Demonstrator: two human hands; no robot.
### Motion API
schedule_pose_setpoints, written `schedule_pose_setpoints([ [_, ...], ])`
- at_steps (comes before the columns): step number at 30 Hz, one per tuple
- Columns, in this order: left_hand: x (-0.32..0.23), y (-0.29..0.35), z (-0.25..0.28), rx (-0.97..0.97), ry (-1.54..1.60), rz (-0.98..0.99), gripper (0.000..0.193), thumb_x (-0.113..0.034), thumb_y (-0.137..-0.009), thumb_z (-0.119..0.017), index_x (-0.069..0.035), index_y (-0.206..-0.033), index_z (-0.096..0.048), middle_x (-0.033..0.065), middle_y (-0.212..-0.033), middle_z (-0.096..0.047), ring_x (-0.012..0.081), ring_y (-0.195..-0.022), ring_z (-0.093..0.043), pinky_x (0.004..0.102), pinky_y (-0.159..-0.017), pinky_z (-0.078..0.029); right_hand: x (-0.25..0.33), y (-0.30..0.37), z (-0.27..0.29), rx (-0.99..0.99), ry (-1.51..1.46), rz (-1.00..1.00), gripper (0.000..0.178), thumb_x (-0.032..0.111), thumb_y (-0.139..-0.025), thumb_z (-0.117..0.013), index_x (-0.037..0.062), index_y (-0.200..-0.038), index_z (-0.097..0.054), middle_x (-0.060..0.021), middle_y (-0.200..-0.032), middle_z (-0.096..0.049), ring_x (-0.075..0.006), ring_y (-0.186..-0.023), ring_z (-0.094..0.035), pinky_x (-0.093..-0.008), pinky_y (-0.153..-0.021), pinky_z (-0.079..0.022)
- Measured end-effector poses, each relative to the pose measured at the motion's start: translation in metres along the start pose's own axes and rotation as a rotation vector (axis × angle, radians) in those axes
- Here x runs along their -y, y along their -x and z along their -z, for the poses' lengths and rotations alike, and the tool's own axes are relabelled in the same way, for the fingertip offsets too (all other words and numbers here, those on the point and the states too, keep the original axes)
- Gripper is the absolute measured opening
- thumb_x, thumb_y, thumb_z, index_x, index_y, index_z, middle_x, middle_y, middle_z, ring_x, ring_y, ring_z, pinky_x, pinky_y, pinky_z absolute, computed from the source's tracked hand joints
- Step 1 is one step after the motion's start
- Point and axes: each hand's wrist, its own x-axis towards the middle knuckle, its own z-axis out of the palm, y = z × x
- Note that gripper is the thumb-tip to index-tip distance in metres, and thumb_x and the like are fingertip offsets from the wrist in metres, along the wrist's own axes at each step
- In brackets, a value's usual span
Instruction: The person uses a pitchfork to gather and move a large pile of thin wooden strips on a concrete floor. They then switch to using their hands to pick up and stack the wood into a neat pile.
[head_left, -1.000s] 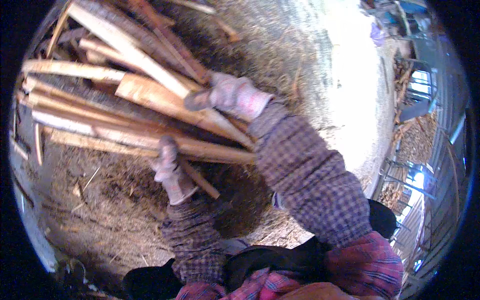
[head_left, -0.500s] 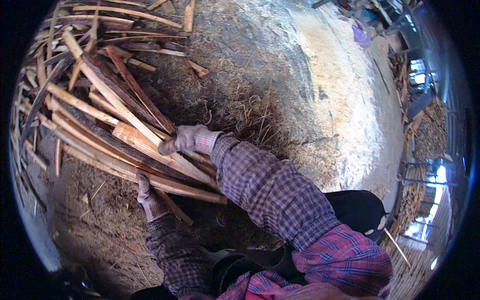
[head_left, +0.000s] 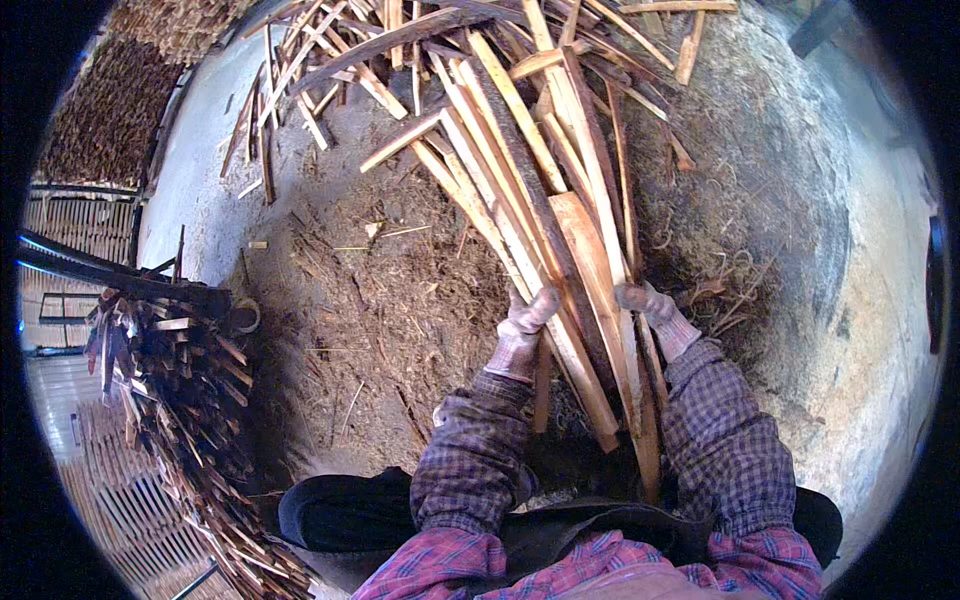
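Note:
A bundle of long split wood strips [head_left: 512, 215] fans out in front of me, some pale, some edged with dark bark. Its near ends lie close to my lap. My left hand [head_left: 522, 328], in a light dirty glove, is closed on the bundle's left edge with its thumb over the strips. On the opposite edge, my gloved right hand [head_left: 652, 310] grips the strips, its fingers partly hidden. Between the hands lies a broad, smooth orange-brown slat [head_left: 583, 240]. A short strip [head_left: 400, 140] crosses the bundle's left side farther out.
Loose strips [head_left: 385, 45] are heaped at the far side, overlapping the bundle's far ends. A tall stack of split wood [head_left: 190, 400] stands at the left. Bark shreds and chips [head_left: 350, 290] cover the ground. A pale, dusty surface [head_left: 840, 330] curves along the right.
The view has swung left, bringing the wood stack into sight. The bundle now points away from me rather than to the upper left. Both hands remain at its sides, the left thumb now over it.

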Motion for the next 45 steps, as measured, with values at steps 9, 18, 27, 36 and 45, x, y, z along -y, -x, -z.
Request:
schedule_pose_setpoints([
  [9,0.080,-0.023,-0.025,0.006,-1.016,-0.325,0.074,-0.050,-0.076,-0.061,-0.002,-0.127,-0.038,0.0170,-0.117,-0.048,0.0298,-0.093,-0.053,0.0397,-0.082,-0.047,0.012,0.025,0.025,-0.060,0.144,0.048,0.050,0.030,-0.078,-0.062,-0.0032,-0.114,-0.050,-0.0224,-0.109,-0.055,-0.0295,-0.106,-0.050,-0.0406,-0.091,-0.038],
  [18,0.172,0.067,-0.150,-0.103,-1.229,-0.424,0.079,-0.058,-0.075,-0.058,0.000,-0.125,-0.041,0.0155,-0.113,-0.055,0.0300,-0.101,-0.056,0.0450,-0.088,-0.047,0.016,0.022,-0.018,0.019,0.274,0.242,0.050,0.030,-0.082,-0.060,-0.0045,-0.116,-0.046,-0.0211,-0.102,-0.058,-0.0281,-0.095,-0.058,-0.0389,-0.080,-0.049],
  [27,0.186,0.051,-0.155,-0.261,-1.130,-0.427,0.093,-0.060,-0.067,-0.065,0.000,-0.130,-0.035,0.0183,-0.123,-0.049,0.0322,-0.108,-0.051,0.0440,-0.094,-0.042,-0.009,-0.021,0.038,0.091,0.267,0.245,0.070,0.038,-0.082,-0.057,-0.0006,-0.131,-0.025,-0.0227,-0.111,-0.038,-0.0354,-0.099,-0.049,-0.0445,-0.086,-0.044],
  [36,0.109,0.053,-0.069,-0.281,-1.235,-0.552,0.072,-0.054,-0.078,-0.058,0.002,-0.121,-0.044,0.0142,-0.114,-0.054,0.0281,-0.099,-0.056,0.0416,-0.085,-0.049,-0.106,-0.062,0.108,-0.069,-0.633,-0.055,0.065,0.042,-0.088,-0.045,0.0053,-0.137,-0.023,-0.0280,-0.129,-0.035,-0.0445,-0.106,-0.048,-0.0459,-0.093,-0.041],
  [45,0.071,0.061,-0.058,-0.595,-1.186,-0.670,0.073,-0.055,-0.078,-0.053,-0.002,-0.126,-0.038,0.0131,-0.115,-0.052,0.0283,-0.099,-0.053,0.0387,-0.084,-0.045,-0.071,-0.053,0.080,-0.392,-0.407,-0.094,0.064,0.043,-0.085,-0.050,0.0046,-0.132,-0.030,-0.0213,-0.122,-0.042,-0.0345,-0.102,-0.051,-0.0398,-0.088,-0.045],
])
